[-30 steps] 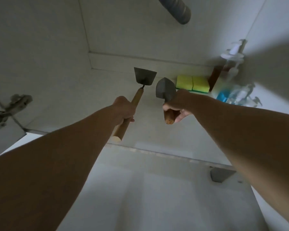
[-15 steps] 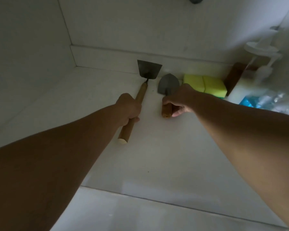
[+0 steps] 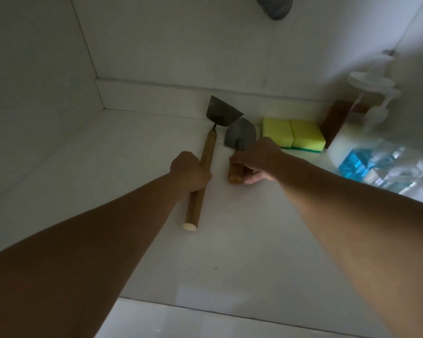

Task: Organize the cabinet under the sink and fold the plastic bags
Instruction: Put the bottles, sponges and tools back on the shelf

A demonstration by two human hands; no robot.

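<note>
Inside the white cabinet (image 3: 230,252), my left hand (image 3: 189,173) grips the long wooden handle of a small hoe (image 3: 206,154), whose dark flat blade points at the back wall. To its right, my right hand (image 3: 257,157) holds the short wooden handle of a small grey shovel (image 3: 240,135). Both tools lie low on the cabinet floor, side by side, blades toward the back. No plastic bags are in view.
Two yellow sponges (image 3: 293,135) lie right of the shovel by the back wall. A brown block (image 3: 333,123), a white pump bottle (image 3: 366,93) and a clear bottle of blue liquid (image 3: 376,164) crowd the right side. A grey drain pipe (image 3: 276,6) hangs overhead.
Both hands have carried the tools deeper into the cabinet and lowered them onto the floor near the back wall; the view has moved in with them.
</note>
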